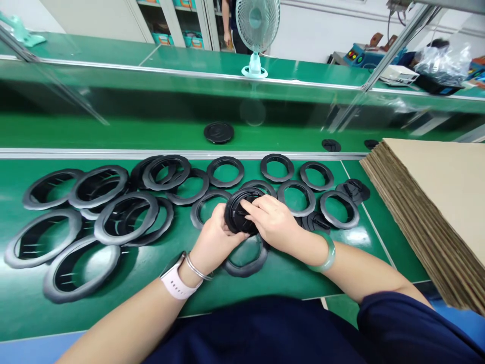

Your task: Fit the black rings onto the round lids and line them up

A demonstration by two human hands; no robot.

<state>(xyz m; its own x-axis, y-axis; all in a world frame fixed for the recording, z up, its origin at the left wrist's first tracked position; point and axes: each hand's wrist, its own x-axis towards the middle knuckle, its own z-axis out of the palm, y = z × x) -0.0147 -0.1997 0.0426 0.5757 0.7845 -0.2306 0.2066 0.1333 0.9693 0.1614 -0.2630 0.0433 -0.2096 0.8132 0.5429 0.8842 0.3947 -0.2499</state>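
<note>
My left hand (pixel 212 241) grips the near-left edge of a round black plastic part (pixel 232 212), tilted above the table. Inside its rim sits a dark disc with raised ribs. Bent over this part, my right hand (pixel 276 222) presses its fingers into the middle and right side, hiding some of the disc. Just below my hands lies a black plastic ring (pixel 246 268) on the green table. Another ring (pixel 299 199) rests beyond my right hand, and a ribbed black disc (pixel 316 221) lies partly under a neighbouring ring.
Several loose black rings (pixel 81 275) spread over the left, some overlapping. A stack of cardboard sheets (pixel 428 202) stands at the right. Behind the metal rail, a black disc (pixel 219 132) lies on a green conveyor belt (pixel 151 134). A fan (pixel 255 30) and a person (pixel 233 25) are farther back.
</note>
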